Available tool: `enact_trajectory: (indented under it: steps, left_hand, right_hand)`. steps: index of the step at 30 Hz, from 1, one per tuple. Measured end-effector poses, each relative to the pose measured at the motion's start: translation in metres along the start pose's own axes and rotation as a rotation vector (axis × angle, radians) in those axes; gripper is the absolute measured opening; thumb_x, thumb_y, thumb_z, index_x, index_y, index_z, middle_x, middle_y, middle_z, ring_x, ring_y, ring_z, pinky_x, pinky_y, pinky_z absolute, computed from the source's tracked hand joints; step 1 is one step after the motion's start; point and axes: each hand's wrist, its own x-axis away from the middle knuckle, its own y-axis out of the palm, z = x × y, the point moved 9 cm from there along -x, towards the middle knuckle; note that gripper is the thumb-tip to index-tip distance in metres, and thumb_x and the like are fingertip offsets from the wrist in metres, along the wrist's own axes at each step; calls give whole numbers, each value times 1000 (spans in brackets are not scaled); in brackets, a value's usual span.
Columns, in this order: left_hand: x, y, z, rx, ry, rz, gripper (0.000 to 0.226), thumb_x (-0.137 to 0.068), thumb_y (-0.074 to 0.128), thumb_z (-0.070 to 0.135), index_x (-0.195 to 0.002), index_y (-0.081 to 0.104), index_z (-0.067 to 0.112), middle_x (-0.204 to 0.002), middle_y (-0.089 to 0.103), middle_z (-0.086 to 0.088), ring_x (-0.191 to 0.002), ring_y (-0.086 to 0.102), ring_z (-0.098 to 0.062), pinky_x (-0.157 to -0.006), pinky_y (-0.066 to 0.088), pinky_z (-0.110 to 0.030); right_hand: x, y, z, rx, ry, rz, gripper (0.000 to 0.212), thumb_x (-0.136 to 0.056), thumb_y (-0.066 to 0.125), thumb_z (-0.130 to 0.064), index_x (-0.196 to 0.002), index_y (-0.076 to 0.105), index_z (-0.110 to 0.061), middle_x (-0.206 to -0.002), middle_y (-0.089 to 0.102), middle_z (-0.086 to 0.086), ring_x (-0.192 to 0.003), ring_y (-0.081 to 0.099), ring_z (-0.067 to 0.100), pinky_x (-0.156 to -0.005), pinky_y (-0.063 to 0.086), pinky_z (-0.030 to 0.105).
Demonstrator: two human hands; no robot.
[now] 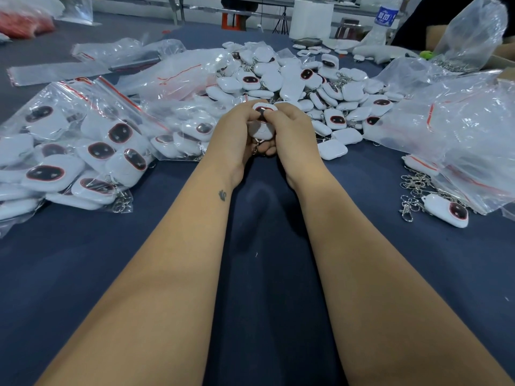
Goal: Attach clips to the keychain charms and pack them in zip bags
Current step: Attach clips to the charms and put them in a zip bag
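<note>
Both hands meet at the table's middle around a stack of white keychain charms with dark oval faces. My left hand grips the stack from the left. My right hand grips it from the right, thumb on the top charm's face. A metal clip hangs below the stack between the palms. Behind the hands lies a big loose pile of charms. Filled zip bags with red seal strips lie to the left. Loose metal clips lie at the right.
A single charm with a clip lies at the right beside empty zip bags. One more charm sits just right of my hands. A water bottle and a white roll stand at the far edge. Dark blue cloth covers the table.
</note>
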Motion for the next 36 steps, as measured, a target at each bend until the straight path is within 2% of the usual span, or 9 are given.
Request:
enact_trajectory:
  steps: [6,8,10,12,15,18,23,30,36]
  left_hand:
    - [-2,-1,-4,27,-30,17,29,-89,33,4,-87,62,9,-72,54,-11,-55,42,-20,-45,39,-21]
    - [-1,-1,-4,24,-34,13,28,-88,34,4,-87,61,9,-67,54,-9,-54,42,-20,-45,39,-22]
    - [-1,-2,-3,19,-26,23,24,-89,38,4,-86,62,8,-63,55,-7,-52,43,-19,-46,38,-23]
    - [0,-2,0,-3,-1,41,19,-90,43,4,-93,62,5,-67,55,-10,-53,44,-20,-47,36,-24]
    - [1,-4,1,-13,5,80,21,-92,43,1,-105,59,4,-76,56,-14,-57,45,-22,-49,34,-27]
    - [2,-8,1,-22,4,121,19,-97,42,0,-105,59,6,-82,61,-15,-61,49,-23,-50,36,-28]
    - [0,-11,1,-96,20,146,18,-99,46,2,-108,59,9,-84,63,-13,-64,53,-23,-53,41,-27]
    - [-1,-12,2,-149,40,144,18,-97,48,3,-101,62,13,-86,64,-15,-69,56,-26,-57,45,-30]
    - [4,-8,7,-176,85,164,19,-93,52,8,-98,71,13,-79,65,-10,-65,55,-22,-57,46,-30]
  right_hand:
    - [2,0,-3,28,-23,-32,20,-98,50,-15,-85,64,-21,-88,65,10,-46,52,12,-46,42,17]
    - [3,0,-4,38,-25,-34,19,-98,51,-16,-87,65,-21,-84,64,7,-47,52,12,-46,42,17]
    - [3,0,-5,50,-30,-32,21,-97,52,-17,-81,63,-24,-76,62,1,-49,52,13,-47,42,17]
    - [3,1,-6,44,-30,-25,26,-96,53,-16,-72,60,-26,-71,61,-2,-49,53,16,-45,40,17]
    - [3,1,-5,-9,-10,-19,28,-94,52,-13,-70,59,-24,-65,60,-3,-47,51,17,-41,38,17]
    - [3,2,-4,-67,8,-31,28,-89,48,-5,-68,58,-21,-58,57,-2,-45,48,15,-40,37,17]
    - [3,4,-2,-64,18,-34,26,-85,48,-1,-70,58,-19,-65,59,3,-48,49,13,-41,36,16]
    - [5,2,-5,-149,24,-30,26,-84,46,3,-68,56,-15,-53,58,-3,-39,47,7,-39,34,15]
    - [2,-3,-1,-134,46,15,24,-84,47,-1,-67,54,-16,-63,55,7,-45,44,17,-41,35,20]
